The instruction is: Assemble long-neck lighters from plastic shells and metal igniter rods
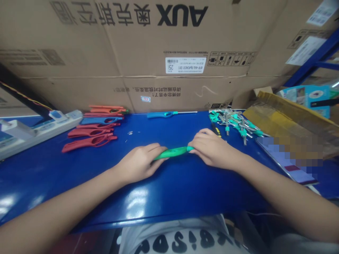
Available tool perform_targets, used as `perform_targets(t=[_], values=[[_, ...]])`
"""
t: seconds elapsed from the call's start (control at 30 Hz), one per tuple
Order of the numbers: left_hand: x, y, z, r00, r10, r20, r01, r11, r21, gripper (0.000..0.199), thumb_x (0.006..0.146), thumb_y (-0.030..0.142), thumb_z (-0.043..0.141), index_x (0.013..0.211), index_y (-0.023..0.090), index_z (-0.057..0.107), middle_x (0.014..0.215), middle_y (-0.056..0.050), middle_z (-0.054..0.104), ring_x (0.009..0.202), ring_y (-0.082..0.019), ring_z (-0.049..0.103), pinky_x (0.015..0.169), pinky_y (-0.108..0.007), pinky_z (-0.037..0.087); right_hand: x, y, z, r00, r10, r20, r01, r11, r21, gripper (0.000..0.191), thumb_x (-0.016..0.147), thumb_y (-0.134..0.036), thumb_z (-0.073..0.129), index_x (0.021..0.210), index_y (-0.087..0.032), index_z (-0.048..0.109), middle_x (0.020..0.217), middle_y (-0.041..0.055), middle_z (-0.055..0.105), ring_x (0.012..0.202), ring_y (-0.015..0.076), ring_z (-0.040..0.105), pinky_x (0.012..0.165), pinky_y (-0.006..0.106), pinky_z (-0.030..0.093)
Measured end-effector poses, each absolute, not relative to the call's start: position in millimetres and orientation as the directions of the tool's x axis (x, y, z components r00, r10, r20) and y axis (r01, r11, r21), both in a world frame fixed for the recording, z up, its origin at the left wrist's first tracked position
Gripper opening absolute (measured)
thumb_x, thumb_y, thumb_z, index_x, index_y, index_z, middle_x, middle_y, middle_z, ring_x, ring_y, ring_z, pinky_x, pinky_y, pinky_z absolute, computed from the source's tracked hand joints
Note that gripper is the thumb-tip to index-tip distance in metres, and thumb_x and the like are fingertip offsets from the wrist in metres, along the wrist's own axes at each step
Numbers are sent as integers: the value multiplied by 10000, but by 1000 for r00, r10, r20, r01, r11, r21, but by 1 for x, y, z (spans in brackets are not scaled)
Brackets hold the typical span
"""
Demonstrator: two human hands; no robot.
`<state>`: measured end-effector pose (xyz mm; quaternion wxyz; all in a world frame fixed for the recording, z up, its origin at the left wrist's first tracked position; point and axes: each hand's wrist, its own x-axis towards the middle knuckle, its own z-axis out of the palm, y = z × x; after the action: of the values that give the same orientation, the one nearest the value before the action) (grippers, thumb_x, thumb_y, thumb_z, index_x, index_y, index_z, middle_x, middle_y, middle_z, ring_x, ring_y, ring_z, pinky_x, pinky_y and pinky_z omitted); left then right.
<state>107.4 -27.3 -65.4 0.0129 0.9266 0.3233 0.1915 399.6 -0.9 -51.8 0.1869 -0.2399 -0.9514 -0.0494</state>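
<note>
My left hand (141, 160) is closed around one end of a green lighter handle (173, 152), held level a little above the blue table. At the handle's other end, my right hand (209, 144) pinches a teal lighter part (189, 149); the rest of that part is hidden by the fingers. The teal part meets the green handle between my hands. Beyond them lies a blue lighter (160, 115) with a long metal tube. Near my right hand is a pile of metal lighter nozzles (235, 121) with teal pieces, and a black and yellow tool (216, 130) partly behind the hand.
Several red, orange and blue lighter handles (91, 132) lie in a row at left, beside a white power strip (43, 128). A large cardboard sheet (148, 63) stands along the back. At right are a taped cardboard box (291, 120) and a flat, partly blurred-out object (288, 162).
</note>
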Motion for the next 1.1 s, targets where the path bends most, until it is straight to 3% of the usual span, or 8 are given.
perform_targets(t=[0.17, 0.33, 0.43, 0.53, 0.7, 0.83, 1.0, 1.1], values=[[110, -32, -69, 721, 573, 391, 591, -802, 86, 266, 997, 229, 482, 1182, 114, 634, 906, -84, 704, 707, -198, 681, 608, -301, 556, 395, -4, -61, -799, 439, 410, 471, 882, -25, 213, 1004, -219, 480, 977, -131, 672, 852, 98, 693, 810, 220, 579, 798, 374, 437], [114, -32, -66, 689, 610, 391, 543, -792, 278, 187, 987, 221, 531, 1087, 135, 664, 889, -58, 702, 760, -175, 687, 679, -271, 553, 393, -4, -65, -781, 369, 504, 445, 895, 35, 224, 996, -183, 476, 958, -105, 683, 806, 114, 680, 784, 223, 562, 765, 374, 433], [114, -31, -65, 691, 617, 376, 527, -786, 323, 173, 989, 234, 543, 1048, 136, 673, 864, -52, 699, 744, -169, 678, 677, -265, 543, 392, -6, -66, -777, 373, 506, 442, 897, 18, 212, 981, -160, 487, 943, -94, 685, 782, 109, 661, 764, 218, 545, 751, 368, 423], [112, -32, -67, 707, 595, 382, 531, -804, 270, 191, 993, 233, 528, 1077, 128, 663, 875, -59, 696, 734, -173, 675, 659, -268, 541, 391, -9, -68, -760, 426, 491, 458, 887, -61, 188, 967, -161, 507, 939, -105, 685, 769, 92, 643, 744, 207, 529, 735, 353, 407], [110, -34, -71, 749, 528, 401, 557, -829, 52, 250, 1003, 209, 460, 1153, 100, 627, 873, -70, 687, 685, -195, 667, 585, -299, 533, 390, -11, -67, -741, 534, 406, 483, 845, -229, 198, 977, -195, 515, 902, -140, 690, 748, 61, 637, 732, 193, 542, 739, 337, 397], [115, -33, -68, 745, 573, 343, 614, -789, -16, 271, 1028, 258, 432, 1160, 115, 622, 892, -63, 683, 679, -208, 672, 564, -317, 527, 393, -6, -62, -739, 602, 302, 537, 797, -275, 224, 1002, -236, 494, 943, -150, 693, 838, 74, 681, 813, 208, 591, 808, 359, 407], [122, -28, -62, 727, 650, 221, 670, -742, -22, 409, 1044, 421, 418, 1311, 150, 568, 1083, -99, 660, 920, -252, 669, 750, -368, 561, 404, 4, -55, -727, 670, 150, 626, 737, -256, 245, 1021, -332, 489, 1007, -164, 667, 944, 85, 693, 902, 231, 614, 850, 376, 424], [120, -27, -62, 731, 656, 190, 673, -739, -39, 439, 1048, 398, 404, 1387, 148, 531, 1173, -135, 629, 1034, -290, 622, 862, -439, 540, 411, 10, -53, -716, 689, 113, 658, 720, -220, 212, 990, -359, 543, 968, -181, 655, 918, 74, 684, 870, 230, 607, 788, 355, 437]])
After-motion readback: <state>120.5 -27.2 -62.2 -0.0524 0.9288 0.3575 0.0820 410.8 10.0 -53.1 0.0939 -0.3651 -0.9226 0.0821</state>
